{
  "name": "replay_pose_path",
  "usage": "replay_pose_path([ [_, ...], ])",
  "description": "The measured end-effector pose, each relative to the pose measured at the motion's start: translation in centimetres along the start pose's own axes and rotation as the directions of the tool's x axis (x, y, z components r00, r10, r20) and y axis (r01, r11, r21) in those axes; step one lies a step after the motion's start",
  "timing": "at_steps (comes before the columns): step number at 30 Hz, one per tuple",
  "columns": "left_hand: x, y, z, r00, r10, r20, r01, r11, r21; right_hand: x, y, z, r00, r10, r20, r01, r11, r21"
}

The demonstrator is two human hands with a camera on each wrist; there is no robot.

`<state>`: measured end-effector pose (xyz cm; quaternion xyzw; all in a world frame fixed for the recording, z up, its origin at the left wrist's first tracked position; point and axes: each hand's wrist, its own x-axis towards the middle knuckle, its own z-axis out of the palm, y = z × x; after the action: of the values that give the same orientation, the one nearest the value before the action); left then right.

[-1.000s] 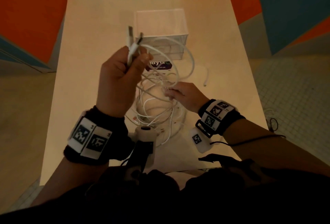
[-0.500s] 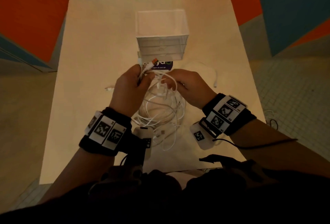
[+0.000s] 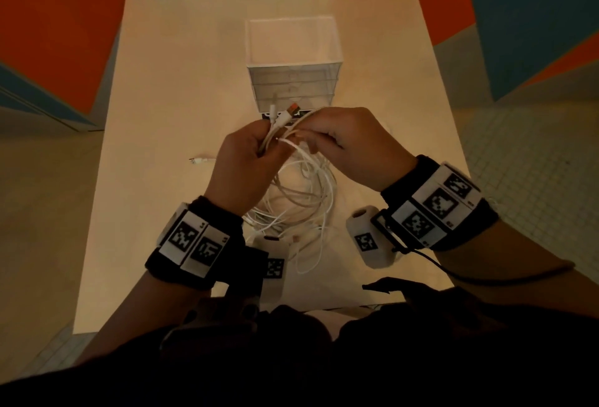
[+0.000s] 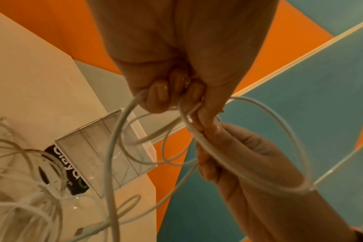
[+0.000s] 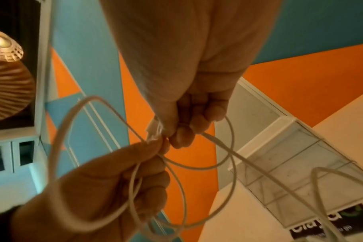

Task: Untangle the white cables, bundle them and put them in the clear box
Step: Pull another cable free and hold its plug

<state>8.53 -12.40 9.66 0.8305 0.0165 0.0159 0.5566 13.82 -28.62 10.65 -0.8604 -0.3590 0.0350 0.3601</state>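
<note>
Several white cables (image 3: pixel 301 199) lie in a loose tangle on the table, with strands rising to both hands. My left hand (image 3: pixel 269 144) grips a bunch of them, the plug ends (image 3: pixel 282 114) sticking up past its fingers (image 4: pixel 157 95). My right hand (image 3: pixel 311 137) sits right against it and pinches a strand (image 5: pixel 218 144) between thumb and fingers (image 5: pixel 182 137). Loops of cable (image 4: pixel 280 131) hang in the air around both hands. The clear box (image 3: pixel 293 59) stands open-topped just behind the hands, holding no cables.
A black printed card (image 4: pixel 60 163) lies against the box's near side, partly under the cables. One loose cable end (image 3: pixel 199 160) rests on the table (image 3: pixel 168 82) to the left. The table's edges drop to floor on both sides.
My left hand came down from its raised position with the cable ends. My right hand left the tangle on the table and rose to meet the left hand in front of the box.
</note>
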Motion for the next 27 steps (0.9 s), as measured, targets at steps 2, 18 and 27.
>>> replay_pose_path([
  [2,-0.1,0.3,-0.3,0.999,0.024,0.028,-0.022,0.999,-0.041,-0.8,-0.3,-1.2,0.998,0.044,0.048,-0.044,0.999,-0.004],
  [18,-1.0,1.1,0.5,0.982,0.091,0.166,-0.091,0.996,-0.005,-3.1,-2.0,-2.3,0.976,0.214,0.046,-0.218,0.965,0.148],
  [27,-1.2,0.3,0.9,0.996,0.084,0.003,-0.083,0.991,-0.103,-2.6,-3.1,-1.8,0.985,0.123,-0.125,-0.063,0.914,0.401],
])
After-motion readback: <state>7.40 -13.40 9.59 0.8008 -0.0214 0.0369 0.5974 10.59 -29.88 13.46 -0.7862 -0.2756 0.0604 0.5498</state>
